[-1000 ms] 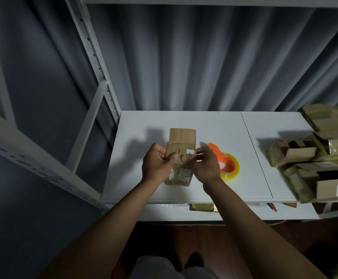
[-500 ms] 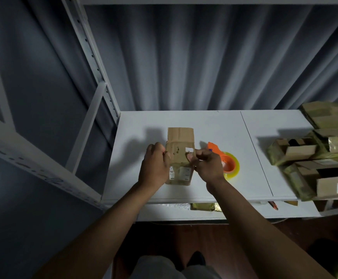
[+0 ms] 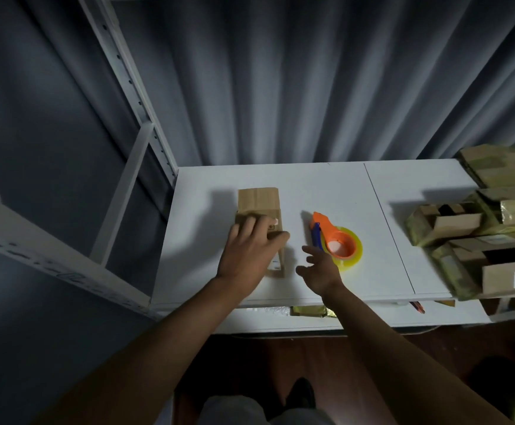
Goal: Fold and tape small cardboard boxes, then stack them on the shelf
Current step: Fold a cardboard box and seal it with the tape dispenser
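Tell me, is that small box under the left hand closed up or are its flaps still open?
Closed, it seems: the box shows flat brown faces and no raised flaps. The left hand covers its top, so tape there cannot be told.

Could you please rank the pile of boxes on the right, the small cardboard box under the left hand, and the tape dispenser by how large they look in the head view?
1. Pile of boxes, clearly largest, though cut off by the frame edge.
2. Small cardboard box, partly covered by the left hand.
3. Tape dispenser, only slightly smaller.
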